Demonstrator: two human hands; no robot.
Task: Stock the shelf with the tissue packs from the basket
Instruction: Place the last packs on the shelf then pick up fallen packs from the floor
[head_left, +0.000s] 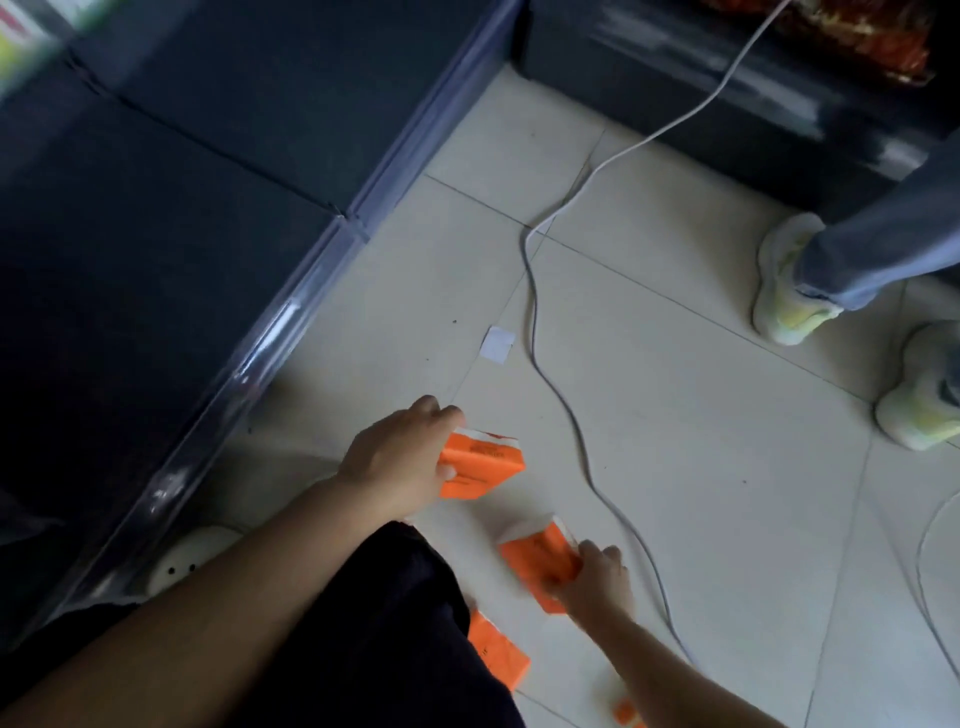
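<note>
Nearest: 1 orange tissue pack (498, 656) lay on the floor tiles (701, 467) beside the person's dark trouser leg (374, 623). Right hand (597, 577) was closed around a 2nd pack (540, 561), tilted, blurred. Left hand (400, 457) had fingers and thumb wrapped on a 3rd pack (480, 465), gripping 1 end. Packs looked light, soft, slick film wrap; I'd pinch across the short sides, not the face. No basket in view. Cable (561, 405) ran just beside. Dark shelf (182, 182) sat beyond, at left.

Dark print on the orange tissue packs (480, 467) is too blurred to read.
</note>
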